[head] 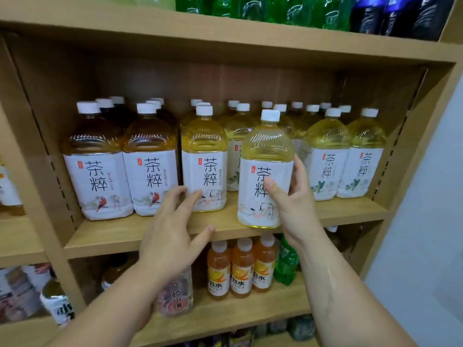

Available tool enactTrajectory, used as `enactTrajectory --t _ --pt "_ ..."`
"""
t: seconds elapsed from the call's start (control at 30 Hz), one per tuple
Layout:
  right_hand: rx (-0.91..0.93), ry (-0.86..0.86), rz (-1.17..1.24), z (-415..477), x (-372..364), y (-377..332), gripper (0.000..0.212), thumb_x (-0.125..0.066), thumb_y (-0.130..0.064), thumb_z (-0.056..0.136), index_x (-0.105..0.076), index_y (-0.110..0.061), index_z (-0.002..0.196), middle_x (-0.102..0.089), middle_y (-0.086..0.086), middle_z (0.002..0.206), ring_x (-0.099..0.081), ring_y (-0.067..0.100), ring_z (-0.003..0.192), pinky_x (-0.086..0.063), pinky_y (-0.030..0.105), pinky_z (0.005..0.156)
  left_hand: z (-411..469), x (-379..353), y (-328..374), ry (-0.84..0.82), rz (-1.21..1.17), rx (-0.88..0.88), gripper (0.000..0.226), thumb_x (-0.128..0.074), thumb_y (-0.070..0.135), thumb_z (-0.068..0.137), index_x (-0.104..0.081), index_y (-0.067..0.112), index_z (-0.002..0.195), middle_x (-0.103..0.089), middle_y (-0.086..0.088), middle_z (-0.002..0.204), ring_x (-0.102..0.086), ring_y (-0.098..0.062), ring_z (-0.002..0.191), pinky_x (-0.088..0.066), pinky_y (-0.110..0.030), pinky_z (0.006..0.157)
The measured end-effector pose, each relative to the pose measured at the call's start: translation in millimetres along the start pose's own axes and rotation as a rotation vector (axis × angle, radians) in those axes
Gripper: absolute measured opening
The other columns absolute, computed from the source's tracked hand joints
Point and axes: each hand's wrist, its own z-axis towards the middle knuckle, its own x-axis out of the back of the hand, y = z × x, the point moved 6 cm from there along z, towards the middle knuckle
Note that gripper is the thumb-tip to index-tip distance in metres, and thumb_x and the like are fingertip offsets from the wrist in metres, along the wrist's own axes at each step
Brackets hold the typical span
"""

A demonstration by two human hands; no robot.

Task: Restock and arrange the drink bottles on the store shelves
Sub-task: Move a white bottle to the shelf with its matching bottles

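My right hand (292, 196) grips a large yellow tea bottle (266, 151) with a white cap and white label, holding it upright at the front edge of the middle shelf (120, 236). Its base sits at or just above the shelf lip. My left hand (172, 226) hovers with fingers spread, fingertips near the label of the neighbouring yellow tea bottle (204, 156). To the left stand two brown tea bottles (120, 159). More yellow tea bottles (345, 156) fill the right side in rows going back.
Green bottles (263, 8) and dark bottles (400, 13) line the shelf above. Below stand small orange drink bottles (240, 269), a green bottle (286, 261) and a pink-labelled bottle (175, 294). A wall (426, 221) bounds the shelf unit on the right.
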Motion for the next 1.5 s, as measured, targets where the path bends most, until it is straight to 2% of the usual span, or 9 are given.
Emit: enactTrajectory --t 0.2,0.27,0.37,0.57,0.73,0.93,1.07,1.3,1.5 --pt "-0.035 -0.097 -0.096 6 -11 12 0.073 -0.072 -0.027 0.097 -0.033 -0.036 0.159 -0.061 -0.007 0.145 -0.059 0.013 0.133 -0.056 0.041 0.103 0 -3 8 -0.004 0.109 0.023 0.088 -0.042 0.076 0.081 -0.040 0.030 0.156 -0.025 0.001 0.156 -0.046 -0.025 0.138 -0.058 -0.048 0.093" --pt "-0.046 -0.079 -0.148 5 -10 14 0.063 -0.068 -0.033 0.099 -0.040 -0.036 0.155 -0.065 -0.009 0.140 -0.062 0.011 0.129 -0.057 0.033 0.100 0 -4 8 -0.007 0.134 0.023 0.089 -0.039 0.077 0.082 -0.039 0.030 0.157 -0.024 0.001 0.156 -0.047 -0.025 0.137 -0.059 -0.048 0.089" --pt "-0.030 -0.004 -0.376 3 -7 15 0.044 -0.061 -0.050 0.099 -0.054 -0.043 0.141 -0.064 -0.005 0.134 -0.060 0.013 0.126 -0.053 0.043 0.105 0 -6 7 -0.012 0.160 0.025 0.088 -0.038 0.078 0.082 -0.036 0.031 0.157 -0.023 0.002 0.157 -0.049 -0.025 0.135 -0.060 -0.046 0.085" --pt "-0.011 0.051 -0.499 -4 -5 16 0.041 -0.060 -0.049 0.099 -0.056 -0.037 0.138 -0.064 -0.009 0.132 -0.058 0.015 0.126 -0.051 0.049 0.103 -2 -2 7 -0.008 0.144 0.019 0.086 -0.046 0.075 0.084 -0.035 0.033 0.157 -0.021 0.005 0.158 -0.048 -0.023 0.136 -0.058 -0.045 0.088" --pt "-0.034 0.124 -0.568 -24 -5 22 0.064 -0.072 -0.037 0.093 -0.042 -0.035 0.151 -0.048 -0.004 0.143 -0.054 0.018 0.130 -0.047 0.047 0.110 -21 1 4 -0.027 0.115 -0.007 0.083 -0.069 0.058 0.087 -0.040 0.026 0.157 -0.026 0.001 0.161 -0.039 -0.024 0.145 -0.050 -0.048 0.105" --pt "0.090 0.232 -0.635 -61 -27 28 0.083 -0.080 -0.031 0.086 -0.031 -0.042 0.152 -0.025 -0.019 0.144 -0.033 0.001 0.130 -0.020 0.004 0.107 -53 17 -11 0.013 0.128 -0.015 0.072 -0.058 0.060 0.085 -0.058 0.018 0.143 -0.044 -0.007 0.152 -0.050 -0.027 0.133 -0.044 -0.048 0.107" --pt "0.117 0.281 -0.658 -53 -38 19 0.072 -0.080 -0.028 0.087 -0.041 -0.039 0.146 -0.027 -0.004 0.152 -0.035 0.023 0.140 -0.027 0.030 0.110 -49 40 -23 0.043 0.106 0.039 0.074 -0.058 0.065 0.084 -0.049 0.029 0.149 -0.037 0.003 0.158 -0.036 -0.019 0.144 -0.035 -0.040 0.112" --pt "0.061 0.270 -0.800 -32 -43 13 0.067 -0.080 -0.016 0.085 -0.044 -0.044 0.134 -0.035 0.009 0.145 -0.047 0.037 0.130 -0.040 0.047 0.113 -56 76 -43 0.033 0.131 0.111 0.076 -0.053 0.069 0.083 -0.046 0.032 0.150 -0.034 0.006 0.156 -0.031 -0.017 0.145 -0.032 -0.041 0.117" --pt "0.105 0.274 -0.839 -37 -50 19 0.046 -0.079 -0.018 0.086 -0.053 -0.031 0.122 -0.032 0.014 0.152 -0.040 0.041 0.137 -0.035 0.057 0.116 -83 91 -75 0.011 0.130 0.139 0.071 -0.058 0.062 0.086 -0.050 0.028 0.147 -0.037 0.001 0.157 -0.034 -0.021 0.145 -0.033 -0.042 0.118"
